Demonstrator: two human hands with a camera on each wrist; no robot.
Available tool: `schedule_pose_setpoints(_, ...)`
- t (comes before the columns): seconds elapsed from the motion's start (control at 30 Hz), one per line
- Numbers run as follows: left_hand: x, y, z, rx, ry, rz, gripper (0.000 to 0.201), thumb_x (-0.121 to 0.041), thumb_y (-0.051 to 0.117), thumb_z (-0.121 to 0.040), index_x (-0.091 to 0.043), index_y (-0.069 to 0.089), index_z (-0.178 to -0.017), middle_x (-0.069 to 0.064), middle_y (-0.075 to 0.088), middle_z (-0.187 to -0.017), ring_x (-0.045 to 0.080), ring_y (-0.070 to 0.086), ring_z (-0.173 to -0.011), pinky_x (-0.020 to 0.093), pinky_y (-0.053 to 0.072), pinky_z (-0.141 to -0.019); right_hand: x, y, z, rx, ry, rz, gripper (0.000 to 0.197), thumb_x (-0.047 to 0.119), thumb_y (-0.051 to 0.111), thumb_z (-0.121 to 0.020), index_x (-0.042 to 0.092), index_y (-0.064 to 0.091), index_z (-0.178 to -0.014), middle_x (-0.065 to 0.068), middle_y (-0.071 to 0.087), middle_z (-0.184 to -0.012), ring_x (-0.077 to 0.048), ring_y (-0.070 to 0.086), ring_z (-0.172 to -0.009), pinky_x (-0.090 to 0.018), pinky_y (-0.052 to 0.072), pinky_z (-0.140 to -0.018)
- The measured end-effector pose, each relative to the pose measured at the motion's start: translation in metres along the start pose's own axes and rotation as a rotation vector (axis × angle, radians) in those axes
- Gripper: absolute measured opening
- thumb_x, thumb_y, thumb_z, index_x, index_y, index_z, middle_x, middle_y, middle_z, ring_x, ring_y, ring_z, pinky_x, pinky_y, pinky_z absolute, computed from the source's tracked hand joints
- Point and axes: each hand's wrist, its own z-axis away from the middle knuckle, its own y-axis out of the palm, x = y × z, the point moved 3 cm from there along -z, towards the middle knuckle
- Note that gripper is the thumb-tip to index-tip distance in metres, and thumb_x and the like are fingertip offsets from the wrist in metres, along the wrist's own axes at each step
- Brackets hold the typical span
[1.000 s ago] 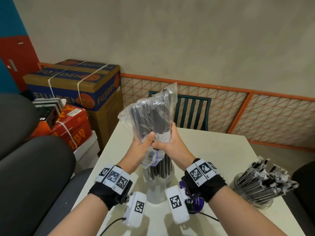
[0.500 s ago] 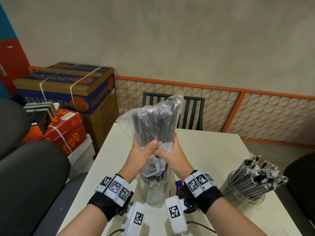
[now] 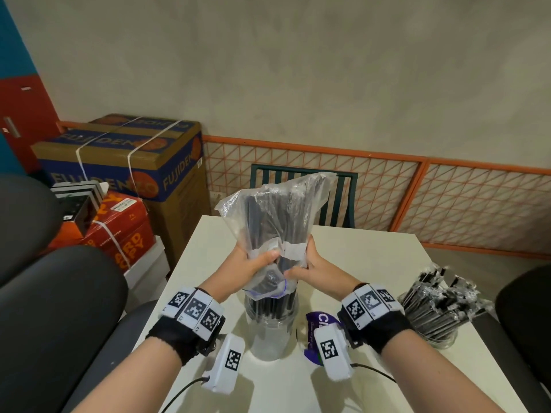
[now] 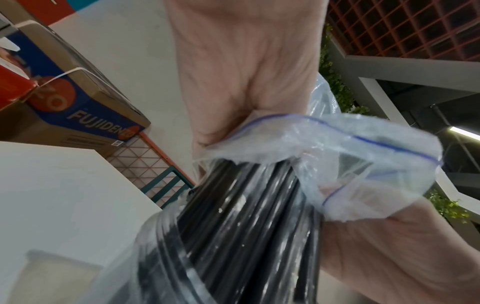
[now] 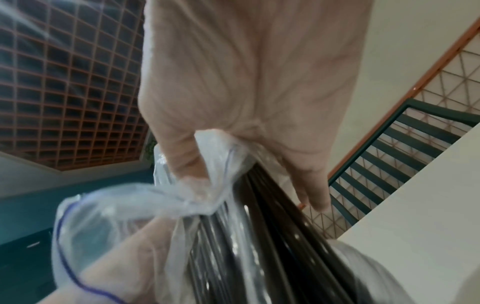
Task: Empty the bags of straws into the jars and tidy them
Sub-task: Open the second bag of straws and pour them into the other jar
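At the middle of a pale surface (image 3: 372, 263), flanked by dark padded chairs (image 3: 59, 308) and backed by a plain wall with an orange lattice panel (image 3: 447, 198), a person upends a clear plastic bag (image 3: 268, 216) of black straws (image 3: 278, 302) over a clear jar (image 3: 269, 332). Stacked cartons stand at the left, a blue-and-brown box (image 3: 125, 162) printed FUJIDENKO above a red one (image 3: 119, 231), and a dark green slatted chair (image 3: 343, 201) sits at the far edge of the surface. The bag is held upright above the jar, its blue-lined zip mouth pointing down into the jar's opening, and a bundle of straws hangs from that mouth into the jar. The left hand (image 3: 253, 263) grips the bag's lower part from the left, fingers and thumb curled round the plastic and the straws inside; the right hand (image 3: 310, 266) clasps the same neck from the right, fingers wrapped round it and thumb pinching a fold of the plastic near the zip line. The two hands nearly touch at the front of the bag. A second jar (image 3: 441, 311), near the right edge of the surface and well apart from the first, is crammed with wrapped straws leaning outward. A purple packet (image 3: 317, 320) lies just beside the central jar, partly hidden under the right wrist.
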Motion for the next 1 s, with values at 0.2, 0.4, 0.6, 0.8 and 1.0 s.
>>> schedule_pose_setpoints(0.2,-0.004,0.003,0.004,-0.062,0.027,-0.034,0.05,-0.029,0.066,-0.082,-0.045,0.046,-0.125,-0.008,0.06,-0.128,0.006,0.055,-0.12,0.04,0.042,-0.107,-0.003,-0.003,0.006,-0.031,-0.106,0.011,0.097,0.041,0.068,-0.077,0.033,0.003,-0.149,0.006,0.027,-0.155,-0.01,0.031,-0.141,-0.046,0.027,-0.117)
schedule_pose_setpoints(0.4,-0.003,0.007,0.012,-0.163,0.028,-0.032,0.075,-0.041,0.071,-0.075,-0.03,0.033,-0.139,-0.007,0.056,-0.132,0.007,0.054,-0.121,0.039,0.043,-0.106,0.001,0.006,0.014,-0.192,-0.17,0.044,0.093,0.022,0.064,-0.087,0.029,-0.005,-0.15,0.01,0.008,-0.159,-0.001,0.009,-0.145,-0.033,0.012,-0.121)
schedule_pose_setpoints(0.6,-0.004,0.022,0.024,-0.165,-0.03,-0.014,0.045,-0.009,0.069,-0.082,-0.043,0.043,-0.095,-0.018,0.058,-0.1,0.009,0.058,-0.105,0.028,0.042,-0.101,-0.015,0.021,0.023,-0.257,-0.194,-0.082,0.09,-0.003,0.058,-0.087,0.038,-0.003,-0.14,0.013,0.017,-0.149,0.004,0.027,-0.135,0.002,0.033,-0.092)
schedule_pose_setpoints(0.8,-0.009,0.017,0.018,-0.201,0.047,0.004,0.062,-0.016,0.073,-0.079,-0.037,0.036,-0.123,-0.016,0.057,-0.117,-0.002,0.055,-0.111,0.017,0.042,-0.098,-0.012,0.006,0.022,-0.244,-0.205,-0.018,0.099,0.01,0.067,-0.084,0.039,-0.009,-0.14,0.025,0.002,-0.147,0.003,0.005,-0.141,-0.003,0.017,-0.106)
schedule_pose_setpoints(1.0,0.014,0.027,0.025,-0.175,-0.005,-0.072,0.056,-0.021,0.075,-0.077,-0.039,0.042,-0.118,-0.025,0.055,-0.107,-0.012,0.053,-0.1,-0.004,0.04,-0.078,-0.024,0.007,0.031,-0.212,-0.135,0.051,0.106,0.015,0.075,-0.076,0.031,-0.002,-0.147,0.022,0.014,-0.15,0.003,0.015,-0.14,-0.017,0.017,-0.115)
